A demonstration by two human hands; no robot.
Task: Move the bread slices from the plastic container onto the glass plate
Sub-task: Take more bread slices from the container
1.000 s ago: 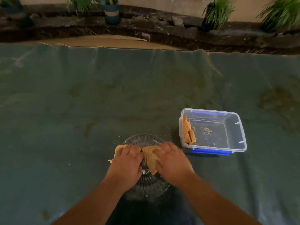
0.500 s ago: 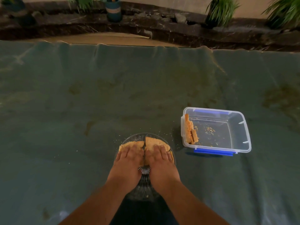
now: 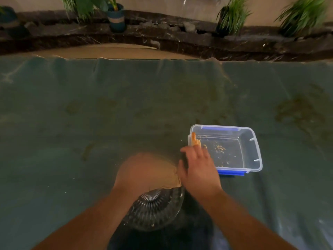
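Bread remnant, orange-crusted, standing on edge against the left wall inside clear rectangular plastic container with blue clips; crumbs scattered on its floor. Right hand over container's near-left corner, fingers spread and loose, fingertips just beside that slice, contact unclear. Left hand smeared by motion blur over far half of ribbed round glass plate, covering whatever lies there; grip impossible to tell. All on wrinkled grey-green cloth.
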